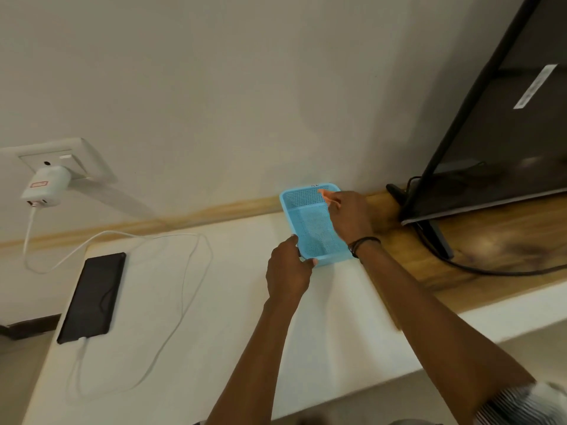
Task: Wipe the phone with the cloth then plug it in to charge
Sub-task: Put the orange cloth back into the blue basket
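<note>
A black phone (92, 297) lies face up on the white table (214, 317) at the left, with a white cable (184, 289) plugged into its near end. The cable loops over the table and runs up to a white charger (46, 187) sitting in a wall socket (70, 159). My left hand (288, 269) grips the near left corner of a blue perforated basket (306, 223). My right hand (348, 214) reaches over the basket's right side and pinches a small orange piece, possibly the cloth (325, 195), most of which is hidden by the fingers.
A large black TV (497, 124) stands on a wooden counter (491, 250) at the right, its stand and a black cable (478, 269) just beyond the basket. The wall runs close behind the table. The table's front edge lies near my body.
</note>
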